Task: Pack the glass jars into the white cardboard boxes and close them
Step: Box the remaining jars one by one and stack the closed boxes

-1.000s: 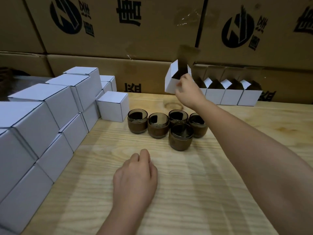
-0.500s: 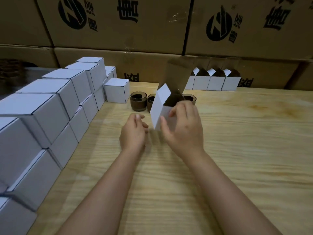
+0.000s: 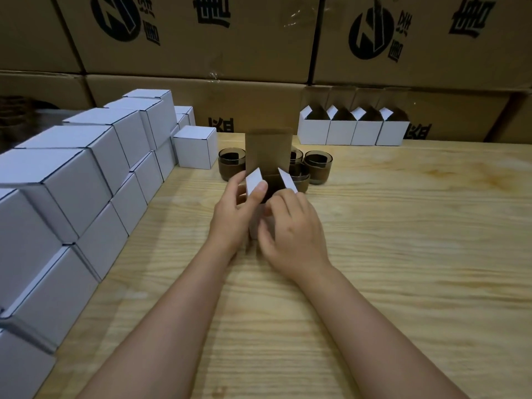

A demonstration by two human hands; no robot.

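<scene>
At the worktop (image 3: 403, 254), the open white box (image 3: 269, 156) is held upright just before the glass jars (image 3: 318, 167) by left hand (image 3: 233, 220) and right hand (image 3: 293, 237), fingers (image 3: 259, 190) curled round its sides; jars could be toppled if it is pushed back.

1. A white box (image 3: 269, 168) is held upright on the table (image 3: 403, 254) between the left hand (image 3: 233, 214) and the right hand (image 3: 290, 234), its lid raised and both side flaps stood up.
2. Glass jars (image 3: 318, 167) are seen just beyond the fingertips.
3. Closed boxes (image 3: 86, 180) are stacked left of the left hand.
4. A row of open boxes (image 3: 352, 131) is lined up well beyond the right hand, against brown cartons (image 3: 201, 38).
</scene>
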